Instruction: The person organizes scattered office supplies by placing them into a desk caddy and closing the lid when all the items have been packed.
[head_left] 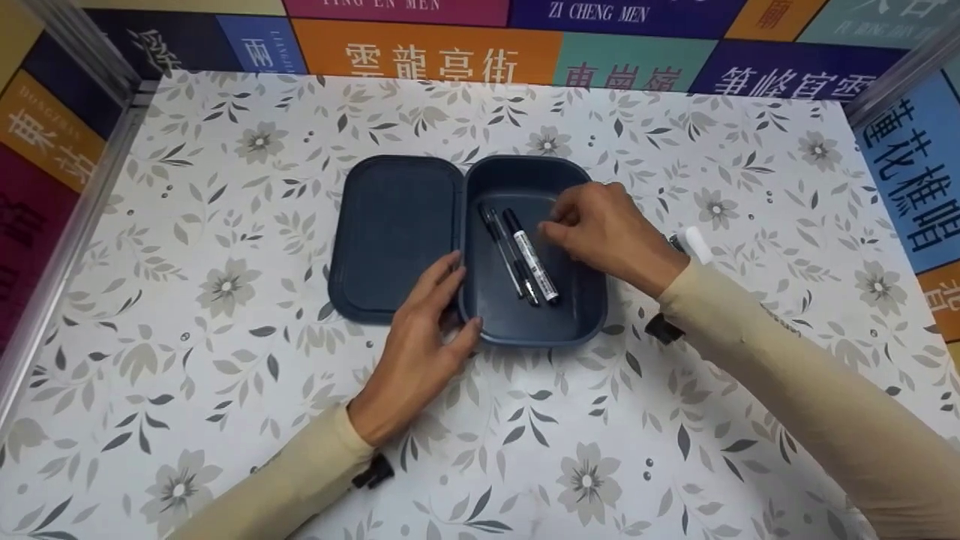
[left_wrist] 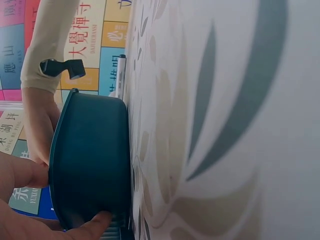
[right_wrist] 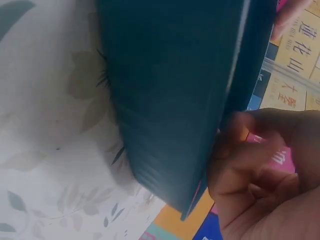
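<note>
A dark blue box stands on the table with its lid laid open on the left side. Inside lie slim black-and-clear pens and a white marker with a black cap, side by side. My left hand rests against the box's near left corner, its fingers along the outer wall and thumb at the rim. Over the right part of the box, my right hand hovers with fingers loosely curled. In the right wrist view its fingers are blurred beside the rim, nothing visible in them.
A flowered cloth covers the table. Just past my right wrist shows a white object, partly hidden. In the left wrist view a white, black-ended stick shows beyond the box. Panels with large characters stand along the table's back.
</note>
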